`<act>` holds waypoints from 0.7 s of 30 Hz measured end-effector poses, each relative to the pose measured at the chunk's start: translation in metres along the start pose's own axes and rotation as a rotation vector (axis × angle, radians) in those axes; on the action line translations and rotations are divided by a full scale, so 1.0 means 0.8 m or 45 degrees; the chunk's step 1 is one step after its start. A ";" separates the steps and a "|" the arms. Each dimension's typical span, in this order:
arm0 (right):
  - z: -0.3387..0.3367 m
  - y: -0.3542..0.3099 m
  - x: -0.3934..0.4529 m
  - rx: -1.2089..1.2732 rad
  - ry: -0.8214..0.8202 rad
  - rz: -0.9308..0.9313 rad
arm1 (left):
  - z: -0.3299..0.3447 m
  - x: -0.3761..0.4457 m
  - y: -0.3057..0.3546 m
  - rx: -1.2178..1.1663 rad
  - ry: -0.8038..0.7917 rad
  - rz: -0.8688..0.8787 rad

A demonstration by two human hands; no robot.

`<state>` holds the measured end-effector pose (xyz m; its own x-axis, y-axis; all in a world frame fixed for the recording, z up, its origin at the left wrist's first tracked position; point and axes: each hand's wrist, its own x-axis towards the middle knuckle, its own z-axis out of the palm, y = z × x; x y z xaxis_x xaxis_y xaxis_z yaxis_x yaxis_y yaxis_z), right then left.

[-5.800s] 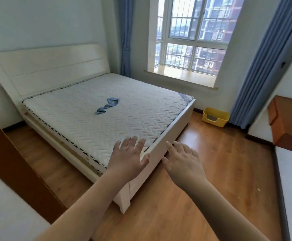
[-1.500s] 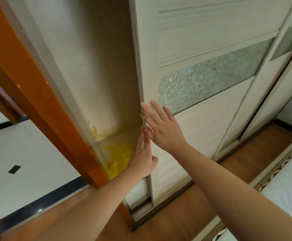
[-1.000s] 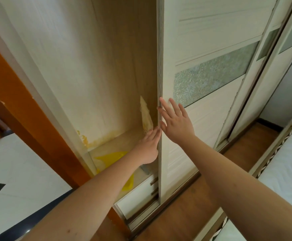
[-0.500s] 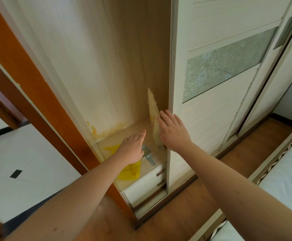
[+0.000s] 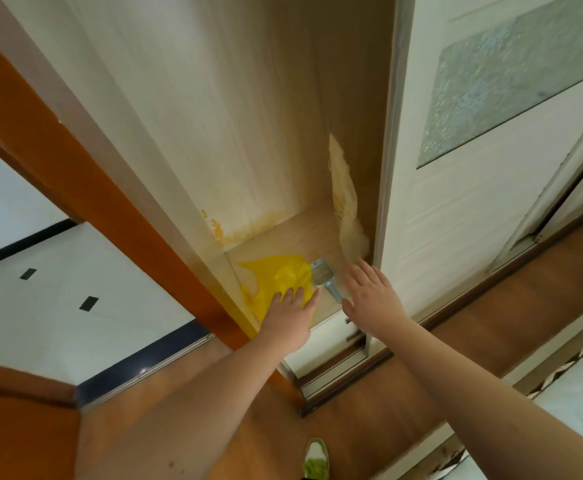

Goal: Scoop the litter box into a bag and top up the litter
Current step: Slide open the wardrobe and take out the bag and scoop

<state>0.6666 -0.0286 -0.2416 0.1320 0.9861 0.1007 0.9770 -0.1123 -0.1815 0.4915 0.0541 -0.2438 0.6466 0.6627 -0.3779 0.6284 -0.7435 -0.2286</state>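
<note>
A yellow bag (image 5: 276, 277) lies crumpled on the wardrobe shelf (image 5: 321, 237), a grey scoop (image 5: 324, 278) just beside it; the left hand (image 5: 292, 315) rests flat on the bag, fingers spread, while the right hand (image 5: 373, 296) hovers open by the scoop's handle. Judged from this, supplies are only being gathered; the litter box is out of sight, scooping and topping up all remain.

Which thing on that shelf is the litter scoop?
Look inside the open wardrobe, at its low shelf. Between the left hand and right hand lies the litter scoop. It is small, grey-blue and slotted, unlike the crumpled yellow bag beside it.
</note>
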 end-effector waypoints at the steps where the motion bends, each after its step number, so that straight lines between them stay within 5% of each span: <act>1: 0.011 0.002 0.005 0.021 -0.039 0.016 | 0.011 0.008 0.000 -0.003 -0.028 -0.017; 10: 0.136 0.013 0.024 0.200 -0.381 0.223 | 0.121 0.084 -0.012 -0.093 -0.224 -0.127; 21: 0.284 0.043 0.087 0.270 -0.549 0.294 | 0.221 0.198 -0.008 -1.028 -0.156 -1.101</act>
<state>0.6713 0.0642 -0.4629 0.2150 0.9044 -0.3685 0.8696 -0.3490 -0.3493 0.5137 0.1481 -0.4612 -0.1440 0.8710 -0.4697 0.9549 0.2468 0.1649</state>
